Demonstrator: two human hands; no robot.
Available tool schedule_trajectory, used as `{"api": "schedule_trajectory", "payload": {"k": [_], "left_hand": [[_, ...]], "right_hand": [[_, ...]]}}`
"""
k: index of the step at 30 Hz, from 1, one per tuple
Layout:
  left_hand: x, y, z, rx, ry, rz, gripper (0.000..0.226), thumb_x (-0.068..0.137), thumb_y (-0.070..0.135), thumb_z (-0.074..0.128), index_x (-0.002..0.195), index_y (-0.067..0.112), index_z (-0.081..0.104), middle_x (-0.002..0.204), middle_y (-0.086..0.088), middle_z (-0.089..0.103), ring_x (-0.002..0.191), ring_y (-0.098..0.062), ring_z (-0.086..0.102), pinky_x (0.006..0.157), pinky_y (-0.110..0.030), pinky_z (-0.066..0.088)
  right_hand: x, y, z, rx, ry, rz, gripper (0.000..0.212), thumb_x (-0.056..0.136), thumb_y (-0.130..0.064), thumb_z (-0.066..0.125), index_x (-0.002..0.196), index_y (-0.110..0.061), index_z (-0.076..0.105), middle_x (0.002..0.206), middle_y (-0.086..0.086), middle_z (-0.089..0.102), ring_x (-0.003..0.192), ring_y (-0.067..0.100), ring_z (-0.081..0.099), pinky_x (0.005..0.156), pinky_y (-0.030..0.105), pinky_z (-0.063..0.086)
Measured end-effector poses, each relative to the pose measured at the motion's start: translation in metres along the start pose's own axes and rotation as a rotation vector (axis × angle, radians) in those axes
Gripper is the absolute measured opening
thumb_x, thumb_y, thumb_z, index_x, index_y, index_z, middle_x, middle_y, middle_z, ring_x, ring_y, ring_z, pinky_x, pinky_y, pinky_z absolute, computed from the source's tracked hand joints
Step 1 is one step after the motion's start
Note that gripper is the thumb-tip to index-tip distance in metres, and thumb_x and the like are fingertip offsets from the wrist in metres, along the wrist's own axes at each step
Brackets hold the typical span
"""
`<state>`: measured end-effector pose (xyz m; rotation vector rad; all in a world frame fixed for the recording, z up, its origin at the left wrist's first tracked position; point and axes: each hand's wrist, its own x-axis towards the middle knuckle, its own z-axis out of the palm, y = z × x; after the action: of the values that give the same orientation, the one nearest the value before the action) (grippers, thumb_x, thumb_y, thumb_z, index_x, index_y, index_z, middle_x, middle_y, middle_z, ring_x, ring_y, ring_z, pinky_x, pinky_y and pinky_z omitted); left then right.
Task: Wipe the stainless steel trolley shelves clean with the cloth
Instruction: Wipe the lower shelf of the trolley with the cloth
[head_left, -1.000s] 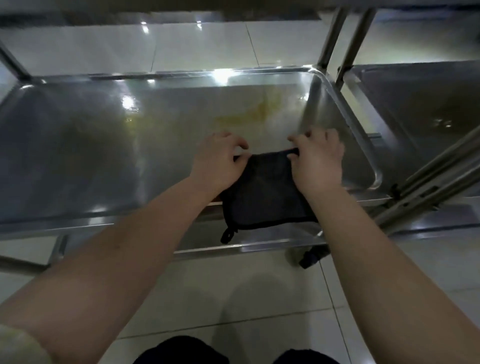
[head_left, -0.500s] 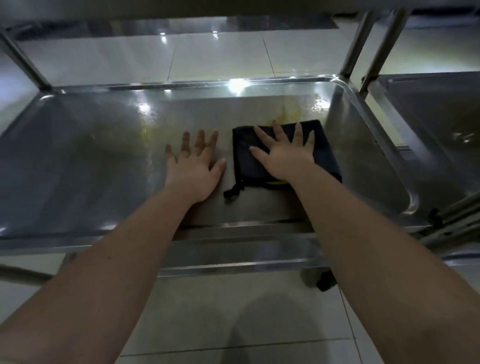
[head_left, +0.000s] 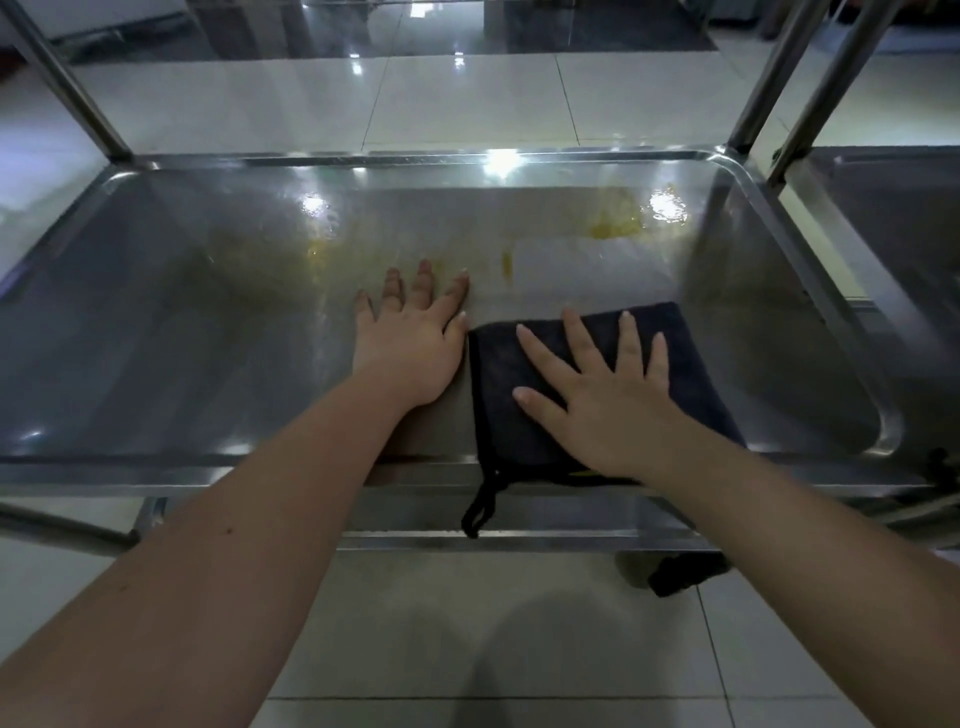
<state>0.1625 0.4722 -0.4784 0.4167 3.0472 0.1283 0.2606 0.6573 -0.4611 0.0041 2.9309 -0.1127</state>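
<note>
The stainless steel trolley shelf (head_left: 182, 322) fills the middle of the view, with yellow smears (head_left: 615, 228) near its far right corner and fainter ones (head_left: 322, 254) at mid-left. A folded dark cloth (head_left: 498, 384) lies flat at the shelf's near edge, its hanging loop (head_left: 480, 506) dangling over the rim. My right hand (head_left: 602, 410) presses on the cloth with straight, spread fingers. My left hand (head_left: 410, 343) rests flat on the bare steel just left of the cloth, fingers straight.
Upright trolley posts stand at the far left (head_left: 67, 88) and far right (head_left: 769, 78). A second steel trolley shelf (head_left: 893, 223) adjoins on the right. A black caster wheel (head_left: 680, 574) sits under the near right edge. Glossy white tile floor (head_left: 467, 104) surrounds everything.
My right hand has dragged the cloth from the far stained area back to the near edge. Before that, both hands gripped the cloth at the rim. My left hand stays flat on the steel.
</note>
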Motion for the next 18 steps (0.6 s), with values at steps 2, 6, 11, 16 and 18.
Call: {"api": "schedule_trajectory", "payload": {"k": [2, 6, 11, 16, 18], "left_hand": [[0.001, -0.001, 0.0, 0.013, -0.004, -0.002, 0.053, 0.104, 0.046, 0.014, 0.155, 0.041, 0.001, 0.165, -0.001, -0.004, 0.15, -0.033, -0.005, 0.118, -0.059, -0.001], [0.0, 0.0, 0.0, 0.019, 0.002, -0.017, 0.056, 0.104, 0.042, 0.017, 0.157, 0.032, -0.002, 0.165, -0.001, -0.004, 0.151, -0.03, -0.004, 0.118, -0.058, -0.001], [0.003, -0.005, 0.0, -0.075, 0.072, -0.05, 0.057, 0.105, 0.032, 0.023, 0.157, 0.02, 0.003, 0.165, -0.001, 0.003, 0.152, -0.022, -0.002, 0.12, -0.052, 0.001], [0.0, -0.004, 0.001, -0.076, 0.091, -0.035, 0.055, 0.105, 0.032, 0.022, 0.157, 0.023, 0.007, 0.165, 0.001, 0.004, 0.152, -0.024, -0.002, 0.12, -0.051, 0.002], [0.0, -0.003, 0.002, -0.074, 0.093, -0.028, 0.055, 0.105, 0.033, 0.023, 0.157, 0.027, 0.006, 0.165, 0.002, 0.005, 0.152, -0.026, -0.002, 0.12, -0.054, 0.001]], "right_hand": [[0.038, 0.006, -0.008, 0.011, 0.01, 0.03, 0.061, 0.091, -0.074, 0.007, 0.146, -0.057, -0.013, 0.162, -0.009, -0.02, 0.146, 0.043, -0.018, 0.115, 0.061, -0.014], [0.125, 0.006, -0.023, 0.057, 0.031, 0.131, 0.063, 0.093, -0.072, 0.011, 0.151, -0.051, -0.005, 0.164, -0.007, -0.014, 0.145, 0.045, -0.017, 0.113, 0.064, -0.013], [0.152, -0.005, -0.028, 0.082, 0.044, 0.127, 0.064, 0.095, -0.07, 0.014, 0.152, -0.049, -0.002, 0.164, -0.006, -0.01, 0.145, 0.045, -0.017, 0.112, 0.065, -0.013], [0.067, -0.006, -0.009, 0.041, 0.061, 0.056, 0.064, 0.094, -0.069, 0.008, 0.152, -0.047, -0.006, 0.164, -0.002, -0.011, 0.146, 0.046, -0.013, 0.114, 0.063, -0.01], [0.009, -0.01, 0.004, -0.007, 0.089, -0.016, 0.068, 0.087, -0.071, -0.005, 0.151, -0.047, -0.012, 0.164, 0.0, -0.014, 0.146, 0.046, -0.013, 0.115, 0.062, -0.009]]}}
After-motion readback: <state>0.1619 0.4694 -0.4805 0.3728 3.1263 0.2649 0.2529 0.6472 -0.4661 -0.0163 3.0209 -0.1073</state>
